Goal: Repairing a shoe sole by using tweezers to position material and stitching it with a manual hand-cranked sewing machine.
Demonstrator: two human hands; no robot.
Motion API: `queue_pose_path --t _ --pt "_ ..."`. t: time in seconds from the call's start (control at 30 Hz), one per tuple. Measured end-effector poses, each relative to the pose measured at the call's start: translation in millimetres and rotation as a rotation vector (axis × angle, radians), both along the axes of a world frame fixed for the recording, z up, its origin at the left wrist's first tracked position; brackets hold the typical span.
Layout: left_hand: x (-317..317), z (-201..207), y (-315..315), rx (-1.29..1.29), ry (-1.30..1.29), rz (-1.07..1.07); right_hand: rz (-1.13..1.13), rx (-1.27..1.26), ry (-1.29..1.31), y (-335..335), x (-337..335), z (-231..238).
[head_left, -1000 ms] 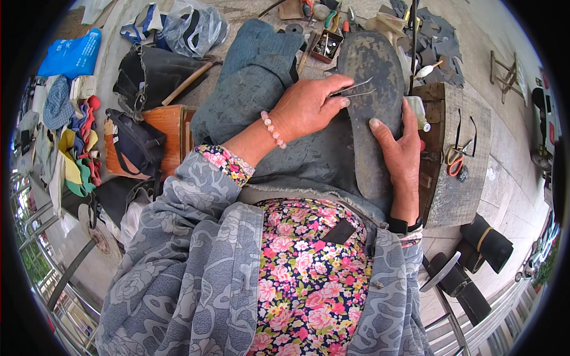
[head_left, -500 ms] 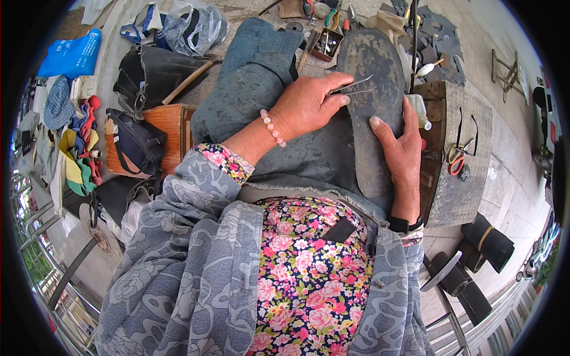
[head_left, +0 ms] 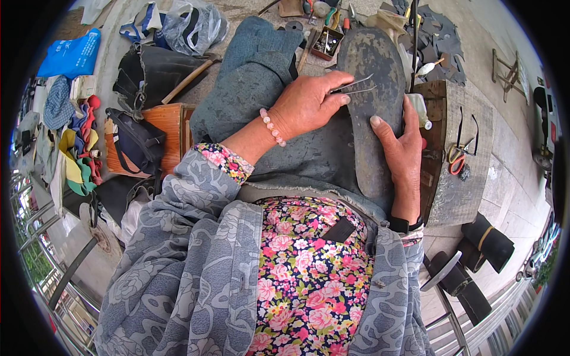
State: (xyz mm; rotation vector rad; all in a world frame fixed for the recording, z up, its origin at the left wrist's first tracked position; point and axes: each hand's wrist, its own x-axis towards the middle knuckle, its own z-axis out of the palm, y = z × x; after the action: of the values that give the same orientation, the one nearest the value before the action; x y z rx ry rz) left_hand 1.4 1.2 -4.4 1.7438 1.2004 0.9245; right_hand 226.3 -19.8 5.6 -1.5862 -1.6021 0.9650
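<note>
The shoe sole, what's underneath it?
Left of the shoe sole, dark grey cloth shows. The right hand holds the sole's right edge. Whatever lies directly beneath is covered, so I can't tell.

A worn dark sole (head_left: 374, 113) lies over my cloth-covered lap (head_left: 291, 163). At my right, a weathered wooden tabletop (head_left: 462, 199) bears orange-handled scissors (head_left: 455, 161). On the pavement (head_left: 490, 32) ahead rest a small open box (head_left: 322, 56) and scattered dark scraps (head_left: 442, 44).
</note>
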Motion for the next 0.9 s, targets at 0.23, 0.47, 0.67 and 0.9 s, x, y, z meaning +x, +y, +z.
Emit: queue_pose_path --t 0.23,0.47,0.67,0.9 --pt "-0.7 2.0 -0.3 0.007 0.012 0.001 -0.002 -0.006 0.024 0.4 1.4 -3.6" --pt "-1.4 3.1 -0.1 0.004 0.019 -0.005 -0.001 -0.011 0.011 0.5 0.3 -1.2" --pt "-1.1 4.3 0.0 0.005 0.036 -0.010 0.004 -0.003 0.020 0.5 2.6 -4.4" --pt "-1.1 3.0 -0.2 0.009 0.026 -0.007 -0.006 -0.020 0.019 0.0 2.1 -3.7"
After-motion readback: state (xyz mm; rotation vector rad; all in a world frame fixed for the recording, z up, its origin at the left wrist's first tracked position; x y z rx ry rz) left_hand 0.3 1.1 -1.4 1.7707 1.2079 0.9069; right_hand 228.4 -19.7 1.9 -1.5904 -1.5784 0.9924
